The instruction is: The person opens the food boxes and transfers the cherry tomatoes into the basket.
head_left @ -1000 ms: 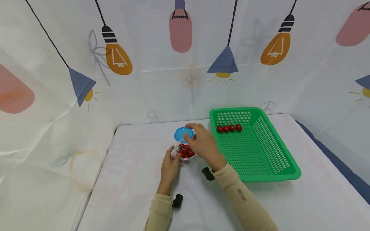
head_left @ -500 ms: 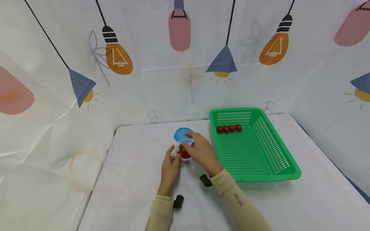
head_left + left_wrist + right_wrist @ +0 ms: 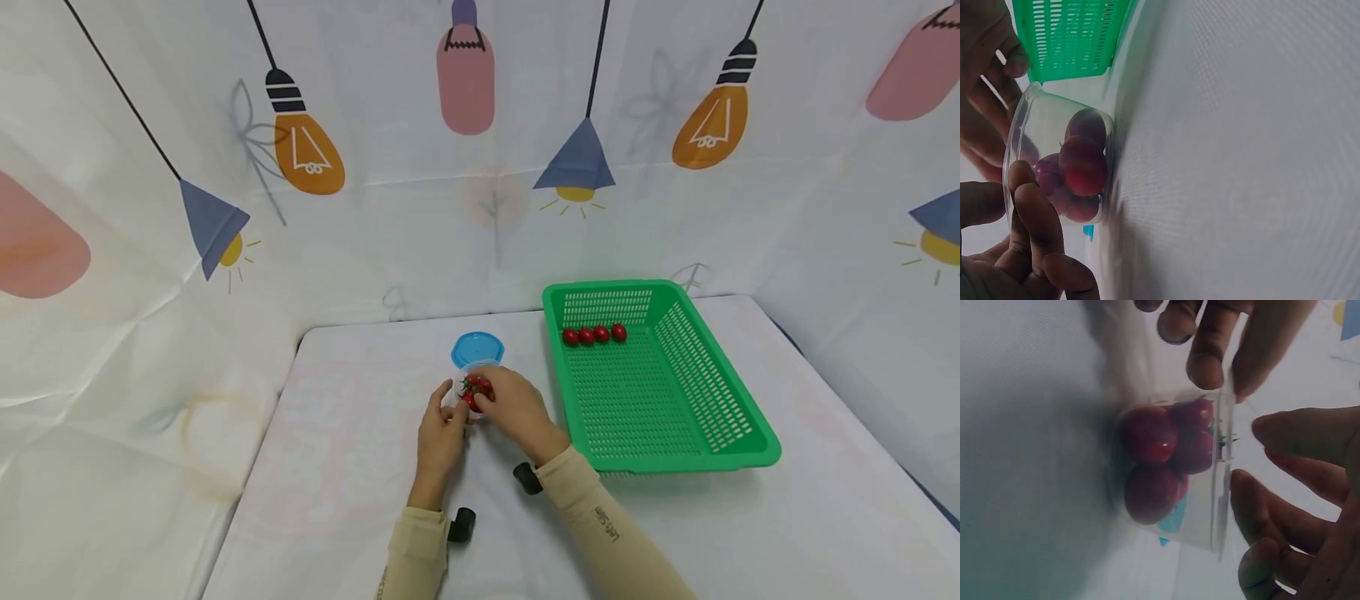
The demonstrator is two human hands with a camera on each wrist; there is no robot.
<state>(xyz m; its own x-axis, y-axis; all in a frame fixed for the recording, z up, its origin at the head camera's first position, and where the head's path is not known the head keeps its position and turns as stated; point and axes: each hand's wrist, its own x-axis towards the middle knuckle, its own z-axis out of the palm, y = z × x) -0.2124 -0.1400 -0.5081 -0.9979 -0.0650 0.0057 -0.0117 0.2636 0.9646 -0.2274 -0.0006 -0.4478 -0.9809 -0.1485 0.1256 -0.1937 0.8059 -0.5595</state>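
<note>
A clear plastic tub [image 3: 1200,531] with several small red cherry tomatoes [image 3: 476,385], some with green stems, stands on the white table. My left hand [image 3: 438,446] holds the tub at its near left side, fingertips against the wall and rim. My right hand [image 3: 521,412] is over the tub's opening from the right. Its thumb and fingers are apart at the rim, and the right wrist view shows no tomato between them. In the left wrist view the tomatoes [image 3: 1083,165] lie in the tub's bottom. The right hand covers part of the tub in the head view.
Just behind the tub lies a blue lid [image 3: 477,347]. To the right stands a green slotted basket [image 3: 675,461], with a row of several cherry tomatoes [image 3: 587,337] along its far left end. A printed white cloth [image 3: 420,233] hangs behind the table.
My right hand has come down and toward me, from above the blue lid to the tub's opening, uncovering the lid. The left hand keeps its place on the tub.
</note>
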